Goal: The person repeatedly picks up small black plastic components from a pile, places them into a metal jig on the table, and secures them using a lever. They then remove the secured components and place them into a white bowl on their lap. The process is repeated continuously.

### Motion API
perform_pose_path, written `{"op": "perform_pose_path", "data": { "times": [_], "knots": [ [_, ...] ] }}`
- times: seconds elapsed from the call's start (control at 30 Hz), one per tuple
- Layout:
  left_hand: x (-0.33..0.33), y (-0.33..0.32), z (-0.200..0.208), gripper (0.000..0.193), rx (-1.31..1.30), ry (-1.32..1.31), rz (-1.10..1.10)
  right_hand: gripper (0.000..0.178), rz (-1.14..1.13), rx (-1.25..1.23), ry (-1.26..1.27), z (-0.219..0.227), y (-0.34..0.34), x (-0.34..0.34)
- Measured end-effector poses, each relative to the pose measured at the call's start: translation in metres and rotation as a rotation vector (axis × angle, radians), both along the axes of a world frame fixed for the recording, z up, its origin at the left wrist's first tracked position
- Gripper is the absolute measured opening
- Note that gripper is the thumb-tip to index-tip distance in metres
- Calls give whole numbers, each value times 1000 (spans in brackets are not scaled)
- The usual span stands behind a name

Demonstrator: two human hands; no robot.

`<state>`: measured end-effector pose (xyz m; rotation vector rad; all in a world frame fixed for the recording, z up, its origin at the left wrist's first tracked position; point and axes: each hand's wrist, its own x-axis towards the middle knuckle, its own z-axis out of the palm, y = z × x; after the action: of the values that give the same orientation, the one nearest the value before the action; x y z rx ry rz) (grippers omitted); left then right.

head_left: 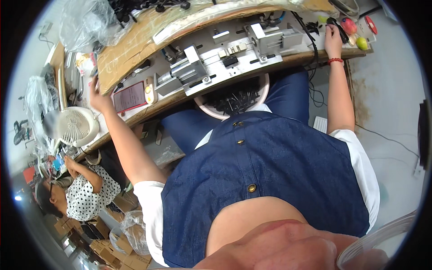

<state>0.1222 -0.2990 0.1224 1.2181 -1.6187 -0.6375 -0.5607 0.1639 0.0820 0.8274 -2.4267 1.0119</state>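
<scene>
My left hand is at the left of the workbench, thumb and fingers apart, beside the edge of a cardboard sheet and a phone with a red edge. Nothing shows in it. Far to the right, my right hand has its fingers drawn together beside a pile of thin black parts; what they hold, if anything, is too small to make out. Between my hands stands a metal fixture with two cylinder blocks and a small black block at its middle.
A basket of black parts sits between my knees. A white fan stands at the left, clear plastic bags behind it. A pink-red round item and a yellow-green fruit lie far right. Another person works at lower left.
</scene>
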Motion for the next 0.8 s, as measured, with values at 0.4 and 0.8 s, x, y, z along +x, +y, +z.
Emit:
{"op": "perform_pose_path", "data": {
  "times": [0.4,0.8],
  "knots": [
    [-93,88,105,20,-770,327,37,16,645,-332,479,163,-121,165],
    [-228,109,136,17,-388,-476,-560,7,779,117,448,179,-235,226]
  ]
}}
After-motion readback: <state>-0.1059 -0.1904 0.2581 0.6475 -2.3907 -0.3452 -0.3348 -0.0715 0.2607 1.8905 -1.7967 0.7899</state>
